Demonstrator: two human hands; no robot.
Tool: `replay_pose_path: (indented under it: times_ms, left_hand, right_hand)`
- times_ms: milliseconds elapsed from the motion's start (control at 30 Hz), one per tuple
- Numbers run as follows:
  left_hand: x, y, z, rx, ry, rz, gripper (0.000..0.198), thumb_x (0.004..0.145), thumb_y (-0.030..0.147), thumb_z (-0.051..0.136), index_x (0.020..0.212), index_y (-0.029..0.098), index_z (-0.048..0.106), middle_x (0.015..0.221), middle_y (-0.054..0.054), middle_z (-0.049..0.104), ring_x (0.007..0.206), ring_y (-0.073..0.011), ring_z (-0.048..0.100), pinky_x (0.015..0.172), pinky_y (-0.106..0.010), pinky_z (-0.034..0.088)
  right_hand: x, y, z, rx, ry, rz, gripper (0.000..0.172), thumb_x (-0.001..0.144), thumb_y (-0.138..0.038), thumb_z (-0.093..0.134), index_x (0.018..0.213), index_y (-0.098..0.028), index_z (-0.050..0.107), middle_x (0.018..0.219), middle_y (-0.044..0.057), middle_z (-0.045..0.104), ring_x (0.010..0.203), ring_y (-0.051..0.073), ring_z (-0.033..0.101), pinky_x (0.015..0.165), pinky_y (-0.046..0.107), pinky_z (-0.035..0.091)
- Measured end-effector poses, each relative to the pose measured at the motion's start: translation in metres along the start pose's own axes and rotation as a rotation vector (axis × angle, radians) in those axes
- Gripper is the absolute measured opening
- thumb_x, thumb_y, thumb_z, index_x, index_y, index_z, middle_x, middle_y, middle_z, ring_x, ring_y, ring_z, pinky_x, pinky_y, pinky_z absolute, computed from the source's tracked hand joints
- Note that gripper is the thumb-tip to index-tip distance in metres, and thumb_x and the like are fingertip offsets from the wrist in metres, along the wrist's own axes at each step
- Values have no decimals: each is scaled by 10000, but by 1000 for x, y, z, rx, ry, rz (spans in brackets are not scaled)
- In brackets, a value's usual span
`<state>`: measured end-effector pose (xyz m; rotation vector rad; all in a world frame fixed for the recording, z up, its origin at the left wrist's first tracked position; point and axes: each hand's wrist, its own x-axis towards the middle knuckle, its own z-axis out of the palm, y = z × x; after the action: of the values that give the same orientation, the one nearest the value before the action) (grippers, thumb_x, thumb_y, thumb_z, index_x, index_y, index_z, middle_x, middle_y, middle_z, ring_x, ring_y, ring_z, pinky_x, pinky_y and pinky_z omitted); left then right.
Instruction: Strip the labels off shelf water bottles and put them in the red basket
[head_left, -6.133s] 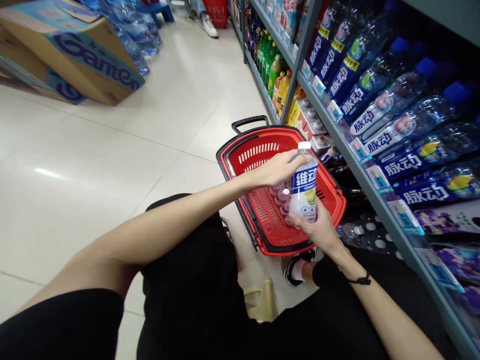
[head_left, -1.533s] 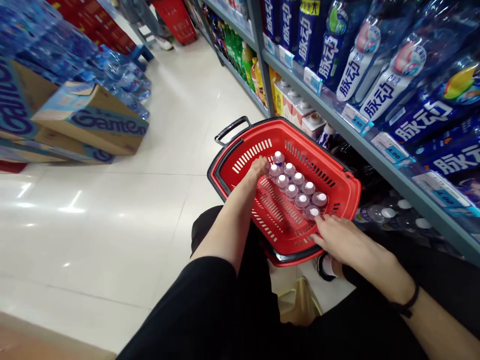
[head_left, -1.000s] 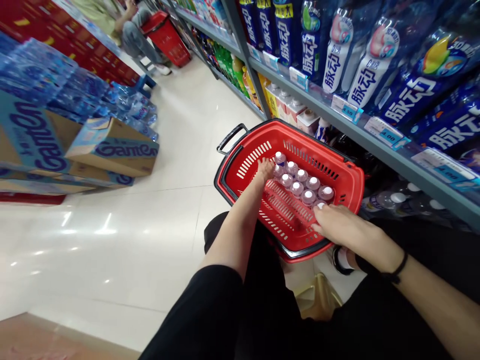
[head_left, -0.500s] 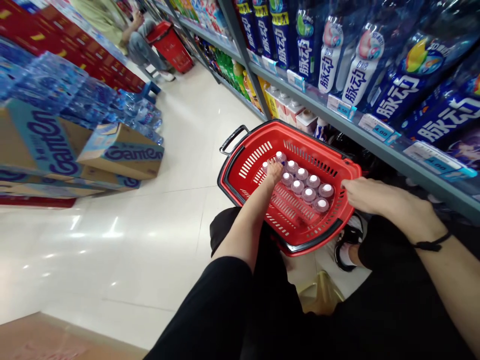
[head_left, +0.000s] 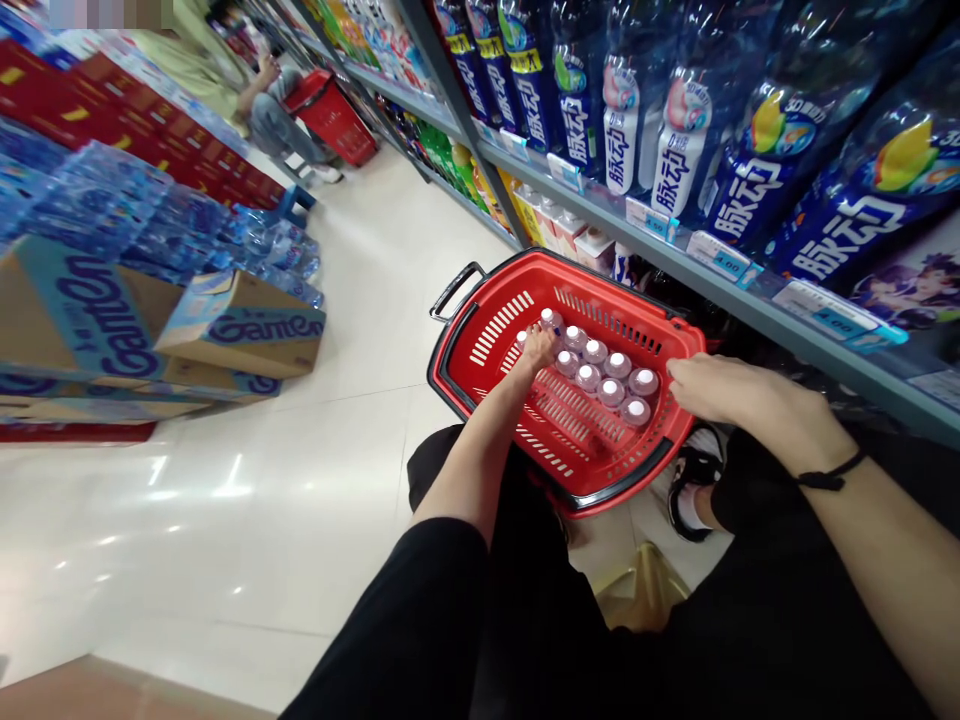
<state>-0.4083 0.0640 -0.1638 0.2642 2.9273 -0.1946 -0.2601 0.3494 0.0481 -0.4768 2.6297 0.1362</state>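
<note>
A red shopping basket [head_left: 487,290] with black rim trim stands on the floor between my legs. Inside it, small white-capped bottles [head_left: 589,376] stand upright in two rows along the side nearer the shelf. My left hand [head_left: 538,348] is down in the basket at the far end of the rows, its fingers curled about a bottle [head_left: 552,320] there; the hand covers part of that bottle. On the basket's right-hand end, my right hand [head_left: 709,385] grips the rim, with the fingertips over the edge. The basket's handle [head_left: 456,290] sticks out at the far left end.
Shelves at right hold large blue drink bottles [head_left: 739,190] above a rail of price tags [head_left: 724,258]. Cartons [head_left: 247,320] and wrapped water bottles [head_left: 165,215] are stacked at left. Farther up the aisle, a person [head_left: 277,120] sits beside another red basket [head_left: 334,115].
The view has shifted slightly, so the basket sits a little farther left and lower. Both hands keep their places at the bottles and the rim.
</note>
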Motion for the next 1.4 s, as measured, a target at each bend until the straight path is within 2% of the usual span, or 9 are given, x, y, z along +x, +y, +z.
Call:
replay_pose_path:
  times_ms: [200, 333, 433, 533, 667, 933, 1100, 1233, 1400]
  left_hand:
    - [11, -5, -7, 7, -72, 3, 445, 996, 401, 681, 1364, 157, 625, 1444, -138, 602, 1352, -312, 572, 1151, -578, 469]
    - [16, -22, -18, 30, -96, -63, 449, 993, 393, 685, 1375, 166, 617, 1460, -137, 585, 1352, -316, 566, 1138, -579, 480]
    - [8, -38, -18, 48, -78, -140, 453, 1003, 393, 671, 1390, 168, 603, 1465, -141, 576, 1331, -314, 578, 1108, -567, 508]
    - [-5, -46, -10, 36, -75, -150, 464, 1002, 395, 675, 1400, 170, 595, 1437, -139, 594, 1273, -296, 616, 1060, -533, 551]
    - [-14, -44, 0, 0, -50, -134, 471, 1008, 384, 668, 1415, 162, 584, 1437, -145, 593, 1267, -292, 622, 1059, -524, 555]
    - [-5, -42, 6, -72, -18, -127, 436, 1014, 380, 657, 1386, 157, 607, 1438, -145, 597, 1318, -302, 593, 1090, -533, 531]
    - [-11, -47, 11, -94, 9, -130, 473, 1022, 378, 641, 1441, 173, 565, 1489, -149, 554, 1356, -317, 563, 1099, -543, 522]
    - [-15, -49, 3, -89, 20, -128, 451, 1022, 385, 645, 1407, 158, 586, 1421, -144, 601, 1266, -290, 621, 1061, -521, 550]
    - [-14, -56, -24, -99, 21, -100, 404, 1011, 386, 668, 1326, 135, 633, 1314, -131, 663, 1173, -257, 671, 1014, -482, 582]
  right_hand:
    - [-6, -15, -14, -79, -107, -1, 319, 937, -118, 531, 1109, -90, 798, 1064, 253, 776, 1054, 326, 770, 863, 359, 545]
    - [-10, -18, -19, -61, -119, 53, 361, 973, -148, 485, 1185, -95, 772, 1130, 254, 769, 1100, 338, 762, 865, 374, 552]
    - [-11, -22, -21, -37, -140, 90, 399, 1018, -191, 424, 1239, -91, 741, 1207, 260, 751, 1137, 367, 751, 868, 401, 555]
    - [-11, -25, -21, -53, -165, 79, 416, 1047, -224, 394, 1233, -84, 740, 1260, 282, 727, 1153, 395, 741, 885, 431, 554]
    - [-11, -26, -20, -78, -187, 60, 419, 1052, -207, 382, 1217, -81, 746, 1239, 288, 734, 1153, 395, 744, 899, 435, 556]
    - [-3, -29, -19, -87, -154, 14, 343, 1022, -186, 457, 1113, -94, 775, 1188, 268, 755, 1073, 372, 769, 846, 409, 567]
    - [1, -28, -12, -110, -125, -40, 302, 986, -141, 499, 1079, -94, 783, 1111, 265, 773, 1042, 378, 773, 831, 417, 572]
    - [3, -24, -8, -99, -131, -6, 299, 985, -154, 504, 1086, -93, 778, 1119, 261, 775, 1027, 364, 775, 846, 417, 566]
    - [2, -28, -13, -45, -125, 24, 334, 1006, -208, 491, 1152, -95, 769, 1191, 263, 763, 1064, 354, 768, 816, 385, 558]
